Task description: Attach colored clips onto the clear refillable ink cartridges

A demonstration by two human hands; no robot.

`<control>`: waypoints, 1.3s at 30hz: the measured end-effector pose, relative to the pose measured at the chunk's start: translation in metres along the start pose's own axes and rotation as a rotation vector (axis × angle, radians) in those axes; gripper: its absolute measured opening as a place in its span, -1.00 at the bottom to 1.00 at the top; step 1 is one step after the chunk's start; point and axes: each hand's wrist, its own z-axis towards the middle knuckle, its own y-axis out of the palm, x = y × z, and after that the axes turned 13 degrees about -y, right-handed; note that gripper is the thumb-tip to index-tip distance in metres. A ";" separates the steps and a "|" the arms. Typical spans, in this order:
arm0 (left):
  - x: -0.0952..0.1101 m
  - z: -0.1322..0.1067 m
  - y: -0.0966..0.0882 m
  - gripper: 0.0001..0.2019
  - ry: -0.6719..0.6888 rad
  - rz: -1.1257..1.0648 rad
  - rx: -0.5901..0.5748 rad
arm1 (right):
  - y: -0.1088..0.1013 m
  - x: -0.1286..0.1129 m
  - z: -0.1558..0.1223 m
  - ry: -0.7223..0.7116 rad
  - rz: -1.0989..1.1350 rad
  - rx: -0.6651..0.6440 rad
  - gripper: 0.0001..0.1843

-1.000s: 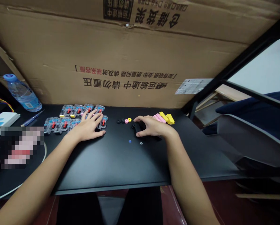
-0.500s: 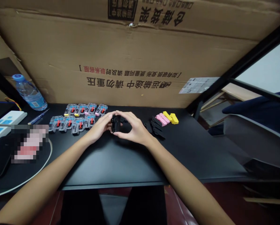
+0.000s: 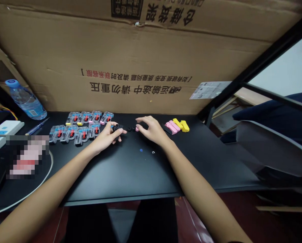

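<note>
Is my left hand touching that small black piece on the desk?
Touching. The head view shows the left hand with its fingers closed around the black piece, thumb beneath it, no gap visible.

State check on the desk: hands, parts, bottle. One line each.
left hand: shut on a small black part
right hand: fingers spread, fingertips at the pink ring
clear cases: two rows, lying flat
pink and yellow pieces: flat, untouched
water bottle: capped, leaning against the cardboard
</note>
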 end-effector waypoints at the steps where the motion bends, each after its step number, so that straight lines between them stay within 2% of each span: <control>1: 0.000 -0.001 0.000 -0.55 -0.007 0.008 -0.007 | 0.004 0.002 -0.001 -0.006 0.009 -0.043 -0.74; 5: 0.001 -0.003 0.001 -0.53 0.005 0.035 -0.033 | 0.016 0.002 -0.003 -0.016 0.025 -0.140 -0.66; 12: 0.000 0.000 0.000 -0.53 0.002 0.061 -0.060 | 0.019 0.004 -0.003 0.016 0.059 -0.158 -0.70; 22: -0.005 0.003 -0.001 -0.56 0.001 0.106 -0.060 | 0.009 0.001 -0.001 0.044 0.086 0.006 -0.70; 28: -0.007 0.003 -0.001 -0.58 0.023 0.114 -0.071 | 0.012 -0.001 -0.001 0.030 0.103 -0.022 -0.73; 30: -0.006 0.002 -0.001 -0.61 0.027 0.131 -0.064 | 0.013 -0.004 0.000 0.043 0.112 0.007 -0.77; 35: -0.001 -0.001 0.000 -0.66 0.021 0.207 -0.084 | 0.015 -0.021 0.003 0.108 0.273 0.166 -0.73; 37: 0.001 -0.002 0.000 -0.66 0.014 0.224 -0.091 | 0.018 -0.028 0.005 0.126 0.354 0.183 -0.72; 39: 0.003 -0.003 0.000 -0.65 0.011 0.225 -0.091 | 0.020 -0.031 0.005 0.126 0.389 0.144 -0.74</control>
